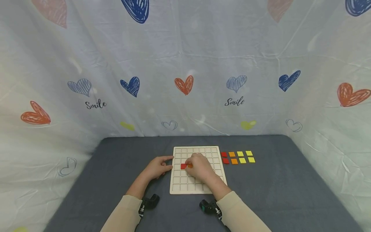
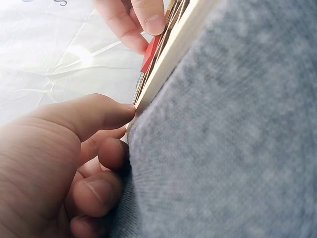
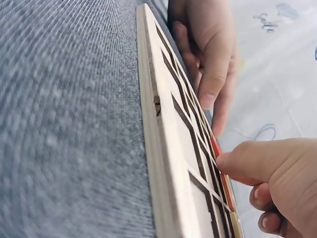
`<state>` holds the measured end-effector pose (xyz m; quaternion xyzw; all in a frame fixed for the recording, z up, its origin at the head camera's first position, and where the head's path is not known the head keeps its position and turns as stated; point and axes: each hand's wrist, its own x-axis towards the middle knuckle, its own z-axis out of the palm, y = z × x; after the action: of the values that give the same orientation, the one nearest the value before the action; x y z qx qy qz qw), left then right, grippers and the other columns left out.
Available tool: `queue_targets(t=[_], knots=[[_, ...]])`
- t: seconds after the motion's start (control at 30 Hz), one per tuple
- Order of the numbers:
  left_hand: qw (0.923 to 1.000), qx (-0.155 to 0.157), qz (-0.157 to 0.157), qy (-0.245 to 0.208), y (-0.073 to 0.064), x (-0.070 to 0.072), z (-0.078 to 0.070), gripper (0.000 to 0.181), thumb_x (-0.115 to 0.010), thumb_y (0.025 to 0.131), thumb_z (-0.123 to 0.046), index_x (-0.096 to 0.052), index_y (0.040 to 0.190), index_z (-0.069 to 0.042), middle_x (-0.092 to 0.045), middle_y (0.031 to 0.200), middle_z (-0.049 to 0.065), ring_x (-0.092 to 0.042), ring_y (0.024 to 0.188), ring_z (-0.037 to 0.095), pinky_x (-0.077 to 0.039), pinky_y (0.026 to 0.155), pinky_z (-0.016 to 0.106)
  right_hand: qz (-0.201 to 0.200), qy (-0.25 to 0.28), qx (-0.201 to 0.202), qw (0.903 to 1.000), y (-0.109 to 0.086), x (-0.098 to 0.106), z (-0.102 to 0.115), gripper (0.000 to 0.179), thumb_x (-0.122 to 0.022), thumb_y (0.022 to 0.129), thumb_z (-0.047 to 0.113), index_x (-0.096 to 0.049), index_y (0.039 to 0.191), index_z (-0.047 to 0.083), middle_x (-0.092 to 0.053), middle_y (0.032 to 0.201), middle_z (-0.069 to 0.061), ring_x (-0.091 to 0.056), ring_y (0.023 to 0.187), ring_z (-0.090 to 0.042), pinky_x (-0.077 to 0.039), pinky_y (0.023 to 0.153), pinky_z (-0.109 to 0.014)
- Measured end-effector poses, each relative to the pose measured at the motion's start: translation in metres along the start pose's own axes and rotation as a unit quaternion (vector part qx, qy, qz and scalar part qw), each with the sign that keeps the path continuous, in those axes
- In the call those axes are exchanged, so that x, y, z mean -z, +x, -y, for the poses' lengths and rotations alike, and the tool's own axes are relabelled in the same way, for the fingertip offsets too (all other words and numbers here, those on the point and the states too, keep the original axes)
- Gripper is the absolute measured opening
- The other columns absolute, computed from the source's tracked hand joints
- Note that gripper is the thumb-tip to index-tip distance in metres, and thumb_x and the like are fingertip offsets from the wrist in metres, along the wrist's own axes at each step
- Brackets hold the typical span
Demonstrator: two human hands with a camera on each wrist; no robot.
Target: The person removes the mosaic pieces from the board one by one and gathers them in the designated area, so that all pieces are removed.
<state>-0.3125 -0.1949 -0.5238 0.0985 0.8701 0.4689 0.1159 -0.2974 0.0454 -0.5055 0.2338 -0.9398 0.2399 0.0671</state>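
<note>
A pale wooden grid board lies on the table. In it sits a red square tile. Just right of that, my right hand pinches an orange tile low over the grid, its thumb right by the red tile in the right wrist view. A yellow piece shows beyond the orange one in that view; the hand hides it in the head view. My left hand touches the board's left edge with thumb and index fingertip, the other fingers bent loosely beneath.
Right of the board, loose tiles lie in two rows: red tiles, orange tiles and yellow tiles. The dark grey table runs back to a white curtain printed with hearts. Black wrist cameras are strapped to both forearms.
</note>
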Motion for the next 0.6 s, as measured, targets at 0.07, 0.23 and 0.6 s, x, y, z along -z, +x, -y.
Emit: queue_targets(t=[0.07,0.23,0.6], knots=[[1.0000,0.000,-0.002,0.001,0.000,0.000,0.000,0.049,-0.074,0.096,-0.018,-0.062,0.144,-0.014,-0.050,0.053,0.002,-0.028,0.037,0.012,-0.029,0.038,0.028,-0.006,-0.003,-0.001,1.0000,0.000,0.000,0.000,0.016,-0.079,0.084,0.019,-0.082,0.098,0.012,-0.062,0.086,0.004,-0.056,0.083,-0.017,-0.046,0.073,-0.034],[1.0000,0.004,-0.005,0.002,0.001,-0.001,0.001,0.049,-0.075,0.096,-0.018,-0.063,0.143,-0.015,-0.050,0.053,0.001,-0.027,0.037,0.011,-0.029,0.038,0.028,-0.013,0.000,-0.007,0.9999,0.001,0.004,-0.002,0.016,-0.079,0.085,0.024,-0.082,0.099,0.015,-0.062,0.089,0.005,-0.054,0.083,-0.016,-0.045,0.074,-0.034],[0.9999,0.008,-0.007,0.010,0.000,-0.002,-0.001,0.050,-0.075,0.096,-0.019,-0.062,0.144,-0.016,-0.049,0.052,0.001,-0.027,0.037,0.011,-0.029,0.038,0.029,-0.028,0.041,-0.047,0.9977,0.001,0.035,-0.008,0.020,-0.080,0.088,0.024,-0.080,0.108,0.019,-0.053,0.084,0.007,-0.045,0.078,-0.015,-0.041,0.068,-0.034]])
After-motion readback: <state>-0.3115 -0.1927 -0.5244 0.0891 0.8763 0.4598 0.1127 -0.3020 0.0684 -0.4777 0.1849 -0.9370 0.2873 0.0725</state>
